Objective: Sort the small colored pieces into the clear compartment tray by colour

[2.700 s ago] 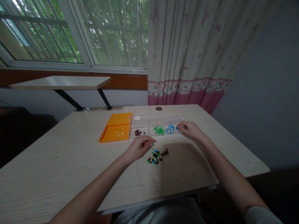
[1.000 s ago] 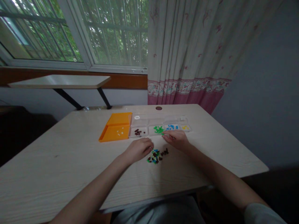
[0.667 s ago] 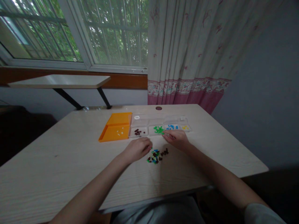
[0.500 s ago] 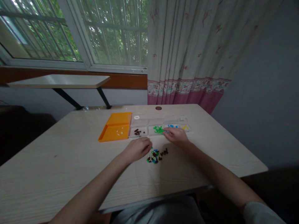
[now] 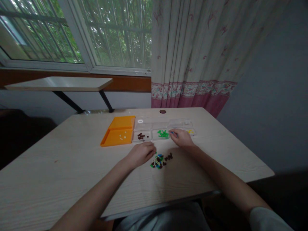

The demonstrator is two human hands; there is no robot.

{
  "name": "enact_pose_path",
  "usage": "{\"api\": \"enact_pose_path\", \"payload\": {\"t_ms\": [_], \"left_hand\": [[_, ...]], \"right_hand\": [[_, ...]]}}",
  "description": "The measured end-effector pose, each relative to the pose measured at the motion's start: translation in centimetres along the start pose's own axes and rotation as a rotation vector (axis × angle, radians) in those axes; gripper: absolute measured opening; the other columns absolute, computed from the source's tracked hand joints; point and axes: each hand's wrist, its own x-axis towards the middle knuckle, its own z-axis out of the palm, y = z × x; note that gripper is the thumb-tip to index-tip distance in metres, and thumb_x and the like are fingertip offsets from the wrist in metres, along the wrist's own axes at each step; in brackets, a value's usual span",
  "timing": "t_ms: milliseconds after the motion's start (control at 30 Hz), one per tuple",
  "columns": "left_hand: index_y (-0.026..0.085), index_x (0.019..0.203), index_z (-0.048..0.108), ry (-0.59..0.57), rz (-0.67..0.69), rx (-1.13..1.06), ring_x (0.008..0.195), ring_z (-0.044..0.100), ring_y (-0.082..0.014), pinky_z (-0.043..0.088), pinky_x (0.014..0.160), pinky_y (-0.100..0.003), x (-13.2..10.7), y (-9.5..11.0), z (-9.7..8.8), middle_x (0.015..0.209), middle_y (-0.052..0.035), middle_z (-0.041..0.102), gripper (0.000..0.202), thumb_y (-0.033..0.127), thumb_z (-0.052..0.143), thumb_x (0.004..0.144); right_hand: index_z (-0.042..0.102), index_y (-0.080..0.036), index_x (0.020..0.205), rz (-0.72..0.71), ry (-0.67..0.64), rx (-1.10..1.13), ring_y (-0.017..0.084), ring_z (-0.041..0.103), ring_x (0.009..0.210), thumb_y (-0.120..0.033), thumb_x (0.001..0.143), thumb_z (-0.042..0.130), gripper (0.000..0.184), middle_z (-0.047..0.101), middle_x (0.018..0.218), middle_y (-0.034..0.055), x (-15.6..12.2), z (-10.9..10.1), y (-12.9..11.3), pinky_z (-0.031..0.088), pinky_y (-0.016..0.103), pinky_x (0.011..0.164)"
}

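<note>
My left hand (image 5: 143, 152) rests low over the table, fingers closed in a pinch with a small green brick (image 5: 156, 152) showing at the fingertips. Just to its right lies a pile of small mixed bricks (image 5: 158, 161) in brown, green, blue and pale colours, with loose brown bricks (image 5: 169, 156) beside it. Farther back, my right hand (image 5: 181, 137) is over the clear compartment tray (image 5: 152, 136), between green bricks (image 5: 163, 133) and yellow bricks (image 5: 191, 132). Its fingers are curled together; blue bits (image 5: 173, 132) show around them, and what they grip cannot be made out.
Brown bricks (image 5: 141, 136) lie in the tray's left front compartment. An orange lid (image 5: 113, 138) with several white pieces (image 5: 123, 135) adjoins the tray. A raised shelf (image 5: 62, 83) on black legs stands at the back left, and a curtain (image 5: 192, 64) hangs behind the table.
My right hand has shifted slightly and its fingers have curled in over the blue bricks, hiding most of them. The left hand has stayed in place.
</note>
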Motion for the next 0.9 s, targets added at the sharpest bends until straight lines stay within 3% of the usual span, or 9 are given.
{"api": "enact_pose_path", "payload": {"t_ms": [200, 333, 900], "left_hand": [[0.017, 0.09, 0.058, 0.156, -0.021, -0.096, 0.081, 0.055, -0.0145, 0.043, 0.072, -0.024, 0.1, 0.4, -0.2, 0.088, -0.0054, 0.059, 0.02, 0.025, 0.04, 0.088], [0.017, 0.088, 0.058, 0.241, -0.016, -0.112, 0.08, 0.054, -0.0143, 0.042, 0.071, -0.024, 0.3, 0.8, -0.4, 0.086, -0.0056, 0.059, 0.021, 0.027, 0.04, 0.089], [0.017, 0.091, 0.057, 0.254, -0.028, -0.135, 0.081, 0.054, -0.0145, 0.043, 0.072, -0.024, 0.5, 0.9, -0.2, 0.087, -0.0059, 0.058, 0.021, 0.029, 0.04, 0.088]], "right_hand": [[0.067, -0.022, 0.087, -0.195, -0.13, 0.072, 0.011, 0.058, 0.062, -0.031, 0.079, 0.055, 0.017, 0.067, 0.072, 0.0002, -1.3, 0.2, -1.8, 0.04, 0.02, 0.06], [0.066, -0.021, 0.088, -0.342, -0.098, 0.11, 0.01, 0.056, 0.056, -0.039, 0.079, 0.055, 0.023, 0.064, 0.062, -0.0008, -2.2, 0.7, -3.1, 0.037, 0.019, 0.056], [0.067, -0.022, 0.087, -0.39, -0.003, 0.128, 0.009, 0.059, 0.057, -0.034, 0.083, 0.049, 0.022, 0.068, 0.069, 0.0007, -2.1, 0.2, -3.3, 0.041, 0.019, 0.06]]}}
